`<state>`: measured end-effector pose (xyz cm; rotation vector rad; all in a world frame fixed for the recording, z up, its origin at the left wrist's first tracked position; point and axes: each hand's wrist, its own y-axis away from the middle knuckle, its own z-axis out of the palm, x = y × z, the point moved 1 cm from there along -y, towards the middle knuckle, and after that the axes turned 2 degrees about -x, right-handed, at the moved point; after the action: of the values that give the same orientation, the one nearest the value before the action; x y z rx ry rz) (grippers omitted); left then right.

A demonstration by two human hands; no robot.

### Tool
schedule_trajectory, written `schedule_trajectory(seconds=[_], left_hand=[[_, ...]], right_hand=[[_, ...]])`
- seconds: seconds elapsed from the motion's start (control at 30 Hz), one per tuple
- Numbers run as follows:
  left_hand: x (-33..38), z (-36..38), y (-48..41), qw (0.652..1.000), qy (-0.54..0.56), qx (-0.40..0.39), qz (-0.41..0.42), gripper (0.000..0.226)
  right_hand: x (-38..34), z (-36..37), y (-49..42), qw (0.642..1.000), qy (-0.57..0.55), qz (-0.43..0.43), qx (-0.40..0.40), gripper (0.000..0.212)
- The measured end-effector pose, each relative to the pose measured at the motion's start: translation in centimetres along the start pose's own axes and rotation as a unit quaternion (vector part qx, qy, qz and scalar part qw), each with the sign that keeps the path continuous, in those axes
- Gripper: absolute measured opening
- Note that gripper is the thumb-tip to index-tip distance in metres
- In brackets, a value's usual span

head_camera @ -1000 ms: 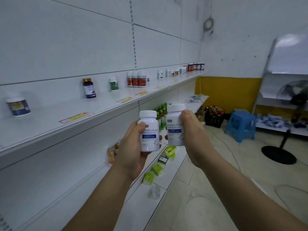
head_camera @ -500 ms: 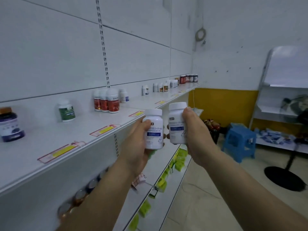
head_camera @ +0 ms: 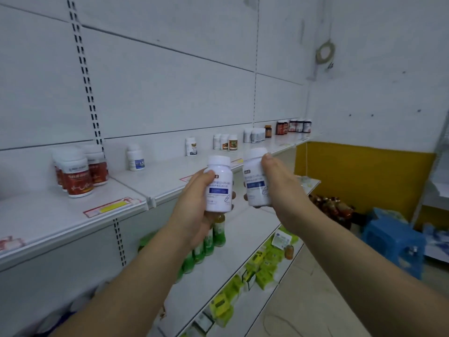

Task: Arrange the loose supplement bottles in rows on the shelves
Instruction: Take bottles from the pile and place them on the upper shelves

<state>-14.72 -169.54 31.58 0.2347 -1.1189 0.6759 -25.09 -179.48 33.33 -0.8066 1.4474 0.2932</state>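
Observation:
My left hand (head_camera: 194, 205) grips a white supplement bottle with a blue label (head_camera: 218, 188), held upright in front of the top shelf (head_camera: 136, 190). My right hand (head_camera: 279, 190) grips a second matching white bottle (head_camera: 254, 183) just to its right, tilted slightly. Both bottles hang in the air beside the shelf edge. On the shelf stand a cluster of red-labelled bottles (head_camera: 77, 176), a single white bottle with a blue label (head_camera: 135, 158), another white bottle (head_camera: 191, 147) and small groups of bottles further along (head_camera: 226, 142).
Lower shelves hold green bottles (head_camera: 206, 242) and green boxes (head_camera: 264, 263). A blue plastic stool (head_camera: 393, 242) and a crate of dark bottles (head_camera: 332, 207) sit on the floor to the right. A yellow wall panel (head_camera: 359, 178) stands at the back.
I have walked further along the shelf; the red-labelled bottles now sit at my left. Both hands still hold their bottles, raised slightly nearer the shelf edge.

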Motion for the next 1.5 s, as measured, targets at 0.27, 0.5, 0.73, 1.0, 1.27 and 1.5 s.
schedule_trajectory(seconds=[0.27, 0.5, 0.73, 1.0, 1.27, 1.5], left_hand=[[-0.2, -0.5, -9.5, 0.994, -0.040, 0.074, 0.065, 0.018], [0.8, -4.1, -16.7, 0.980, -0.132, 0.108, 0.102, 0.017], [3.3, -10.3, -20.3, 0.895, -0.376, 0.233, 0.053, 0.043], [2.0, -13.3, -21.8, 0.816, -0.442, 0.371, 0.017, 0.057], [2.3, -12.9, -23.6, 0.735, -0.546, 0.403, 0.001, 0.068], [3.0, -15.2, -25.3, 0.705, -0.564, 0.430, -0.007, 0.066]], right_hand=[[2.9, 0.8, -12.4, 0.996, -0.053, 0.008, -0.075, 0.028], [6.2, 4.2, -22.2, 0.982, -0.058, -0.003, -0.178, 0.028], [8.5, 9.2, -30.5, 0.949, -0.035, -0.010, -0.312, 0.021], [11.2, 16.6, -36.9, 0.886, 0.030, -0.053, -0.460, 0.042], [13.3, 20.6, -40.1, 0.858, 0.050, -0.106, -0.499, 0.039], [13.9, 22.7, -41.2, 0.859, 0.114, -0.168, -0.469, 0.051]])
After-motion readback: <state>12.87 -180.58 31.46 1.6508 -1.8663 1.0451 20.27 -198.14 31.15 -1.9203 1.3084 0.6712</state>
